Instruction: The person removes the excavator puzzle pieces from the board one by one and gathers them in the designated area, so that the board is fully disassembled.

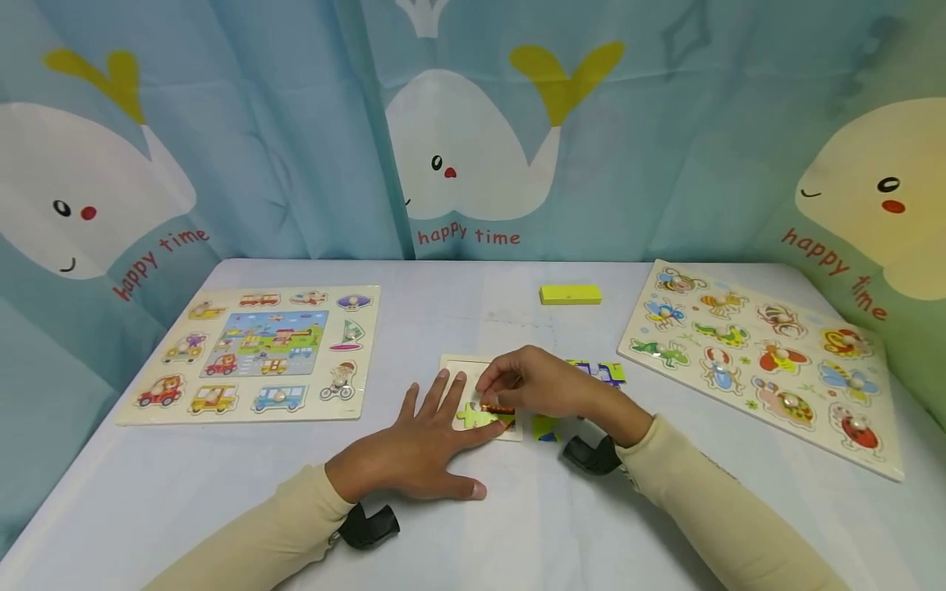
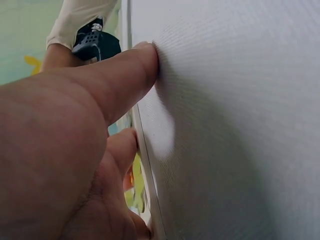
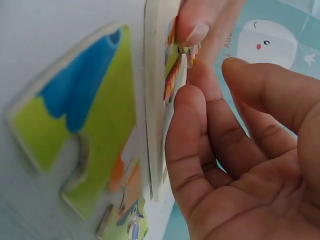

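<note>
My left hand lies with fingers spread, its index fingertip on a small jigsaw tray and its thumb on the table. Beside that fingertip are a lime-green puzzle piece and a red-and-yellow striped piece. My right hand is over the tray, fingers loosely bent. In the right wrist view its lower fingertips touch the tray near the striped piece, while the thumb stands apart. A loose green-and-blue puzzle piece lies beside the tray. The right hand hides part of the tray.
More loose puzzle pieces lie right of the tray, partly behind the right hand. A yellow block stands at the back. A vehicle peg board lies on the left, an insect peg board on the right. A whale-print curtain hangs behind.
</note>
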`<state>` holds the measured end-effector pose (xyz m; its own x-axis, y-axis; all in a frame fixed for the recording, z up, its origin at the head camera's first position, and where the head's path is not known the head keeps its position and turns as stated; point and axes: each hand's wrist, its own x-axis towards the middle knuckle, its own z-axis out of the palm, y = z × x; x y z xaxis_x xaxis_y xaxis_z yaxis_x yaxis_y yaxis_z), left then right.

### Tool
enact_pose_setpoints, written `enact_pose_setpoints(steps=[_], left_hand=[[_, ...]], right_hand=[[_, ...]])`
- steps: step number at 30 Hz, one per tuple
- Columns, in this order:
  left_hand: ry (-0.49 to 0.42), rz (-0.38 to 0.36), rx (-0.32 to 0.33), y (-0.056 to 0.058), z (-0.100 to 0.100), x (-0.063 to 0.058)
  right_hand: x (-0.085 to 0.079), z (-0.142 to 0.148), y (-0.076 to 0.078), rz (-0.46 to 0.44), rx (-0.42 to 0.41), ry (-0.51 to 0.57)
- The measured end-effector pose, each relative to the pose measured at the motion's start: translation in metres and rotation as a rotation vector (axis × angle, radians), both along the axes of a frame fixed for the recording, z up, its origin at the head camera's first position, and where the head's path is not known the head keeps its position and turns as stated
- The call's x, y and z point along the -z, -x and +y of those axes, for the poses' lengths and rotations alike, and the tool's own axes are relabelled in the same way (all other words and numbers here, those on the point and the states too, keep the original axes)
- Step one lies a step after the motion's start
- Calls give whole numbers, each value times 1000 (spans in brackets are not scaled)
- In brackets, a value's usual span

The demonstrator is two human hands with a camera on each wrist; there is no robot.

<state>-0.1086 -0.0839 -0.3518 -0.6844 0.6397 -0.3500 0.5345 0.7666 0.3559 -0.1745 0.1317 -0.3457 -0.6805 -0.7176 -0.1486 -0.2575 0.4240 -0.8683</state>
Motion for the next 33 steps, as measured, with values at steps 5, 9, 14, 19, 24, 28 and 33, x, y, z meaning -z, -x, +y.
enact_pose_setpoints(steps=[5,9,14,19,24,28,33], left_hand=[[8,2,0,1,0,1],[1,0,-1,0,0,1],[-6,8,3,0,0,2],[-11,10,4,-1,0,2],[-12,11,9,-1,0,2],[-20,6,10,-1,0,2],[-30,0,1,-1,0,2]], right_hand=[[1,-1,0,19,-26,26],[4,-2,-1,20,-50,46],[8,-2,-2,34,-59,55],[8,-4,-3,1,-73,67],[10,-5,-2,-16,-73,70],[10,-5,-2,-7,-70,68],[9,-5,-2,41,-36,77]])
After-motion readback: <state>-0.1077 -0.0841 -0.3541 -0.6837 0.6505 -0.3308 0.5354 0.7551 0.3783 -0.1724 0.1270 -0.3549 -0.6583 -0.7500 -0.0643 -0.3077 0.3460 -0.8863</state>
